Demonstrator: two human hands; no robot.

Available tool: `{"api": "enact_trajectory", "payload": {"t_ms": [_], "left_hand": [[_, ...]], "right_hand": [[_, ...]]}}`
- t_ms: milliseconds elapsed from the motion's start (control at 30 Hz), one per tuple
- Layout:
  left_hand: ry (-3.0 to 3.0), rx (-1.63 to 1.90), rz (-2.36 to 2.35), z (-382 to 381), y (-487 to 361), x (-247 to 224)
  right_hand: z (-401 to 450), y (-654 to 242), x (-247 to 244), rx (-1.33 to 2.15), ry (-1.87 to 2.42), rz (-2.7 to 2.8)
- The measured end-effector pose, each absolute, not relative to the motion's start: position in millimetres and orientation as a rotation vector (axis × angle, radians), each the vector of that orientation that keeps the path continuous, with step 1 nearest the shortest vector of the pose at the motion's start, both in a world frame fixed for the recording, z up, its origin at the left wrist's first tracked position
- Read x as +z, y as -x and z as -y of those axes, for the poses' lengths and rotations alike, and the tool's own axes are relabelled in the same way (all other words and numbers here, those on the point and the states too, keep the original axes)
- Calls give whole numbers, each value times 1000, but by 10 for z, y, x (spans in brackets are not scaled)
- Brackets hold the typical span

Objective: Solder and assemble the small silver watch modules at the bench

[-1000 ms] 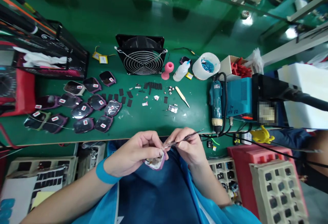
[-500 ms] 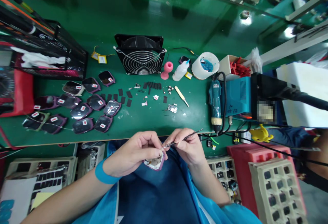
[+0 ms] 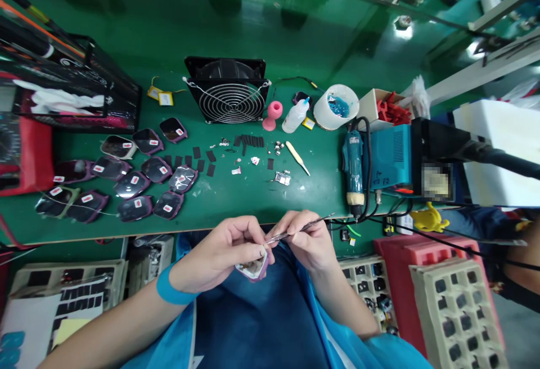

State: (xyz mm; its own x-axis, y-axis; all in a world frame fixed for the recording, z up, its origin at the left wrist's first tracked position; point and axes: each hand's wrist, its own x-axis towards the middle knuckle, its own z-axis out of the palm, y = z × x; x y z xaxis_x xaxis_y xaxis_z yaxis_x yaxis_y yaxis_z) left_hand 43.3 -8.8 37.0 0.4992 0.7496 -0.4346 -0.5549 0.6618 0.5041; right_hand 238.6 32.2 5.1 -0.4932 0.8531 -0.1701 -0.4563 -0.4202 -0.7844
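Observation:
Just off the table's front edge, my left hand (image 3: 228,252) is closed around a small purple-rimmed watch case (image 3: 254,268), its open white inner side turned up. The thumb lies across the case's upper edge and hides part of the inside. My right hand (image 3: 304,239) pinches a pair of thin dark tweezers (image 3: 310,225). The tips point left and reach the rim of the case beside my left fingertips; whether they grip anything is too small to tell.
Several purple-rimmed watch cases (image 3: 131,184) with stickers lie at left. A fan (image 3: 231,99), a white bottle (image 3: 296,117) and a white tub (image 3: 336,108) stand behind. A cream-handled tool (image 3: 296,157) and small parts lie mid-table. An electric screwdriver (image 3: 354,166) is at right.
The watch case in my left hand has tipped slightly. My right hand and the tweezers stay almost where they were. The view has shifted a little.

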Motion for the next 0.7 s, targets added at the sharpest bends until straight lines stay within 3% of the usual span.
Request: {"api": "enact_trajectory", "payload": {"t_ms": [500, 700], "left_hand": [[-323, 794, -641, 80, -426, 339], [-504, 1003, -859, 116, -475, 295]], "right_hand": [[-352, -2367, 75, 1980, 580, 899], [-275, -2394, 188, 1579, 689, 1209]]}}
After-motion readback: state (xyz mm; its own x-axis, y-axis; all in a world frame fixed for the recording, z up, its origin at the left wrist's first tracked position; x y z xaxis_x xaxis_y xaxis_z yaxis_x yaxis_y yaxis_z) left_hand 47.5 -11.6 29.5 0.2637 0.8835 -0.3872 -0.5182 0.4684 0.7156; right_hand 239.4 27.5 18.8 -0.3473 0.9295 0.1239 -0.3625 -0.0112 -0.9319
